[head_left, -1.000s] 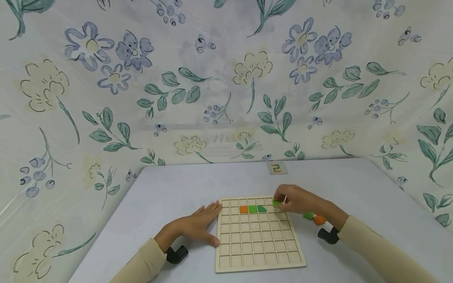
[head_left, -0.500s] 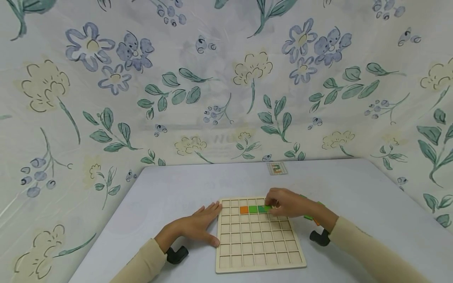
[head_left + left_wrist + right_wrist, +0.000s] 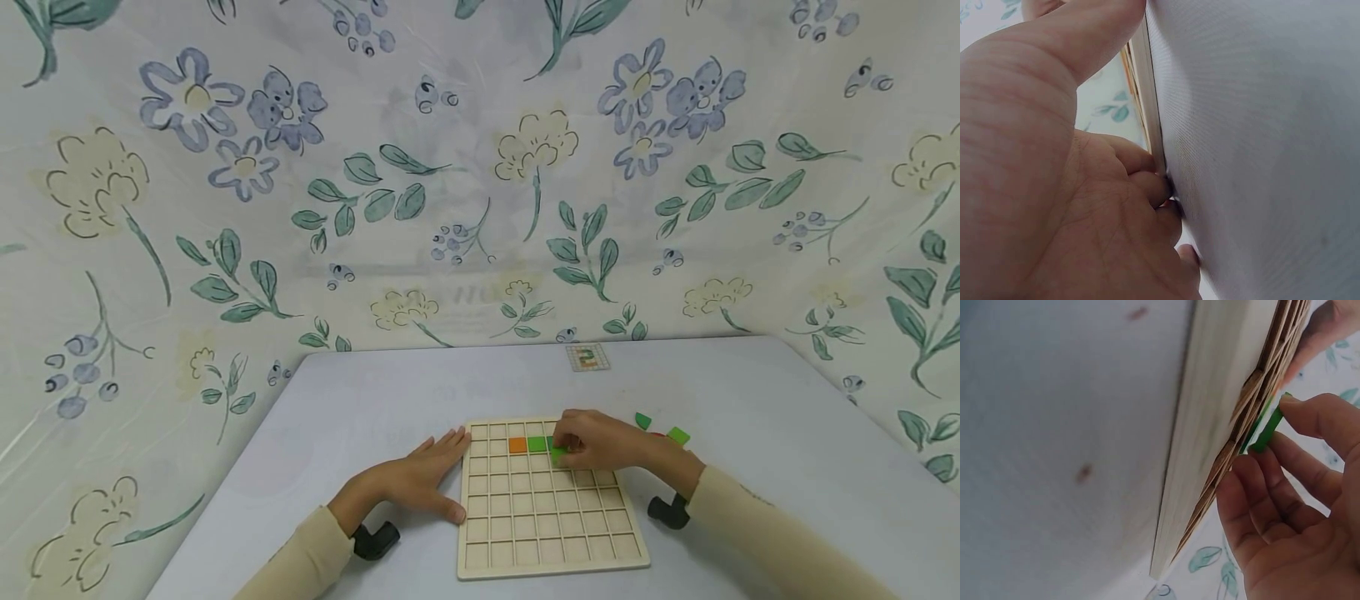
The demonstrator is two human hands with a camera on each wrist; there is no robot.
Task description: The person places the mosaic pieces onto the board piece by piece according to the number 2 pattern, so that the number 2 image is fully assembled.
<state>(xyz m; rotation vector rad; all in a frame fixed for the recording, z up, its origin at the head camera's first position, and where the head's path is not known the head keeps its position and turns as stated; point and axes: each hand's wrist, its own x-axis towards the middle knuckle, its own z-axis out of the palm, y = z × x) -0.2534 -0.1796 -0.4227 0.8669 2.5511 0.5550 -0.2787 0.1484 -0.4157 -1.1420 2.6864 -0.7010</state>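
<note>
A wooden grid board [image 3: 553, 527] lies flat on the table. In its second row from the far edge sit an orange square tile [image 3: 517, 445] and a bright green square tile [image 3: 537, 444]. My right hand [image 3: 600, 441] pinches another green tile [image 3: 1267, 430] between thumb and fingers, tilted just over the cell beside them. The dark green piece in that row is mostly hidden behind the held tile and fingers. My left hand [image 3: 420, 483] rests on the table with spread fingers, thumb and fingertips touching the board's left edge [image 3: 1147, 94].
Right of the board lie loose pieces, among them a green one with a curved side [image 3: 642, 421] and a green square [image 3: 678, 435]; my right forearm covers others. A small patterned card [image 3: 588, 357] lies near the table's back edge. Flowered cloth [image 3: 480, 208] hangs behind.
My right hand has carried the green tile leftward over the board, from the right side to the cell beside the bright green tile. My left hand has stayed put.
</note>
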